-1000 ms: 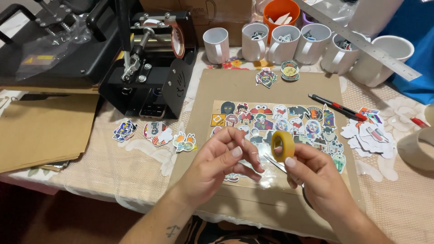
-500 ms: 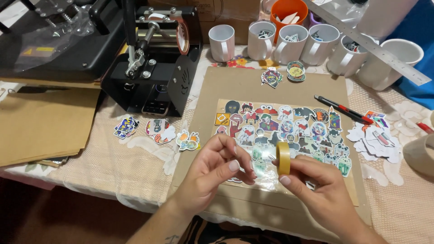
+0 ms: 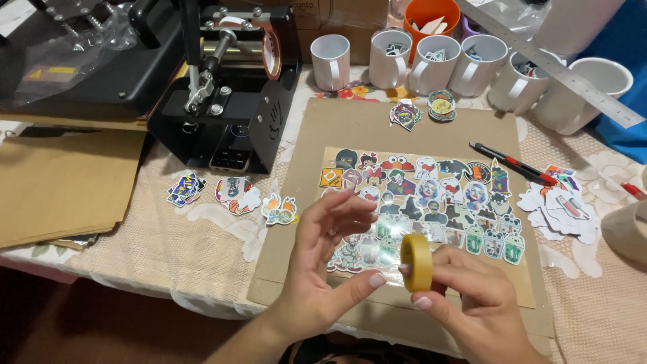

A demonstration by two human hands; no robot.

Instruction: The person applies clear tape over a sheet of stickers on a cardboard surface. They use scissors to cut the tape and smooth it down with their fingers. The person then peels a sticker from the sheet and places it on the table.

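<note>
Two hands work near the brown cardboard mat (image 3: 350, 125): the right hand (image 3: 472, 303) pinches a yellow tape roll (image 3: 416, 261), the left hand (image 3: 327, 269) spread empty above the glossy sticker sheet (image 3: 431, 195).

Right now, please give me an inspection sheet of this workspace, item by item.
Surface: table under a lace cloth, with a brown cardboard mat.
Job's things: yellow tape roll; sheet of cut-out stickers.
Clutter: loose stickers, white mugs, orange cup, metal ruler, pen, brown paper.
Grippers: right hand pinches the roll; left hand open beside it.
Cables: nothing seen.
Surroundings: black mug press.
</note>
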